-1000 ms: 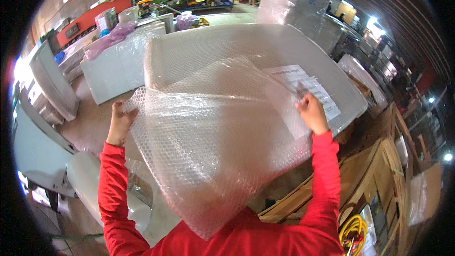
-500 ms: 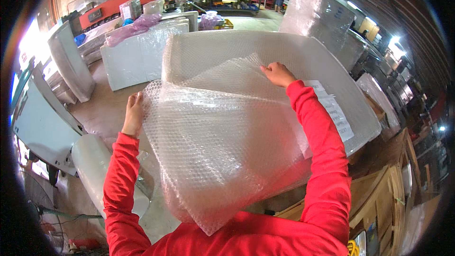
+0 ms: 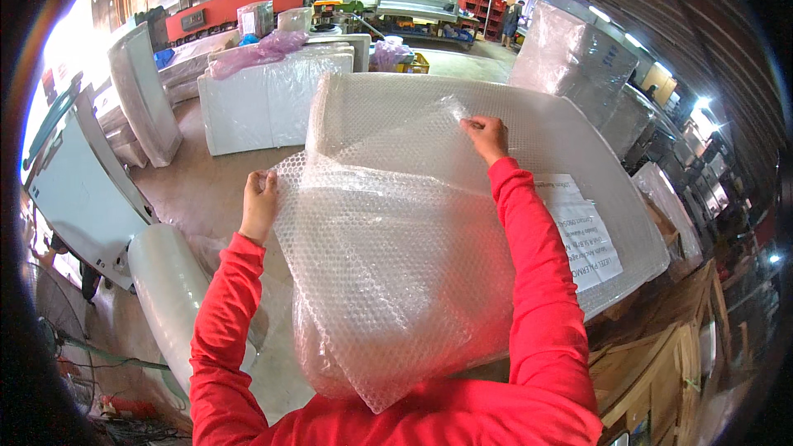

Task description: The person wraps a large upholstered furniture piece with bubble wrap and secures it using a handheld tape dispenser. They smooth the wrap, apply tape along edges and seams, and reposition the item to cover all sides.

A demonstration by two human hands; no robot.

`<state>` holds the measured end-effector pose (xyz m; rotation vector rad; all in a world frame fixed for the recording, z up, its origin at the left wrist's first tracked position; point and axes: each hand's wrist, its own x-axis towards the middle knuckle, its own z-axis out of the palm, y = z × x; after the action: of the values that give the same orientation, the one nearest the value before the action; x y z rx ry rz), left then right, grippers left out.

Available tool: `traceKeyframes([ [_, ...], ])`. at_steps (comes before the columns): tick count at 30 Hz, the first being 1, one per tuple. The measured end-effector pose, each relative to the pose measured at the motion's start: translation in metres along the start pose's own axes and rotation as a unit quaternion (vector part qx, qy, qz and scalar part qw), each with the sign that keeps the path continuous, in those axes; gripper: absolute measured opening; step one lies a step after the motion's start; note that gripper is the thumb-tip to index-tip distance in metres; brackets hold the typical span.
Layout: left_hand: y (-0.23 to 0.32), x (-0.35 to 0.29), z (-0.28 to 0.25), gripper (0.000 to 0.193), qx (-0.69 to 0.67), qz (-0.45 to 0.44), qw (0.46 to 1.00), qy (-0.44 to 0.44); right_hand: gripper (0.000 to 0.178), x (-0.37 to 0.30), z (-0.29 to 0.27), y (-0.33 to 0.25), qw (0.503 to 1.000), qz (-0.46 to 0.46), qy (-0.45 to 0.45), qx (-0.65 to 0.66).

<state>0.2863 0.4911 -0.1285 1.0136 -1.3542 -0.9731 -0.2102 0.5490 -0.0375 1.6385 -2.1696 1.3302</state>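
Note:
A clear sheet of bubble wrap [image 3: 372,256] spreads in front of me, one corner hanging down near my chest. At its left edge my left hand [image 3: 260,205] is closed in a pinch on the wrap. My right hand [image 3: 487,137] pinches the sheet's far edge, close to a crumpled tip. Under the sheet lies a large flat-topped item [image 3: 570,136] covered in bubble wrap. A white printed paper [image 3: 582,235] sits on its top at the right, partly behind my right sleeve.
A roll of clear wrapping [image 3: 165,281] leans at lower left beside a white panel [image 3: 91,190]. Wrapped white boards [image 3: 273,107] stand beyond, pink plastic on top. At right are a wooden crate [image 3: 652,380] and tall wrapped boxes [image 3: 570,58]. A person [image 3: 512,23] stands far back.
The view has shifted, so the surroundings sit further right and lower. My right hand has drawn slightly closer to my left; both still grip the bubble wrap.

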Motion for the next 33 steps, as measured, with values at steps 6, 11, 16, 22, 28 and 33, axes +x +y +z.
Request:
traceKeyframes([
  [6, -0.01, 0.003, -0.004, 0.02, 0.091, 0.092, 0.991, 0.031, 0.036, -0.009, -0.003, 0.0, 0.981, -0.042, 0.186, -0.047],
  [11, 0.001, 0.008, -0.01, 0.012, 0.11, 0.063, 0.992, -0.02, 0.036, 0.004, -0.01, 0.008, 0.978, 0.021, 0.204, -0.032],
  [16, 0.016, 0.007, -0.014, 0.011, -0.029, -0.021, 0.997, -0.069, 0.045, 0.003, -0.008, 0.023, 0.993, 0.027, 0.075, -0.089],
  [22, 0.019, -0.002, -0.013, 0.017, -0.014, -0.118, 0.993, -0.027, 0.064, -0.005, -0.034, 0.005, 0.97, 0.013, -0.036, -0.242],
  [28, -0.015, 0.016, -0.003, 0.015, -0.015, 0.012, 1.0, 0.012, 0.072, -0.069, -0.074, -0.005, 0.911, -0.179, -0.318, -0.193],
  [33, 0.004, 0.064, 0.027, 0.029, 0.11, 0.075, 0.991, -0.006, 0.078, -0.133, -0.108, -0.009, 0.934, -0.037, -0.299, -0.193],
])
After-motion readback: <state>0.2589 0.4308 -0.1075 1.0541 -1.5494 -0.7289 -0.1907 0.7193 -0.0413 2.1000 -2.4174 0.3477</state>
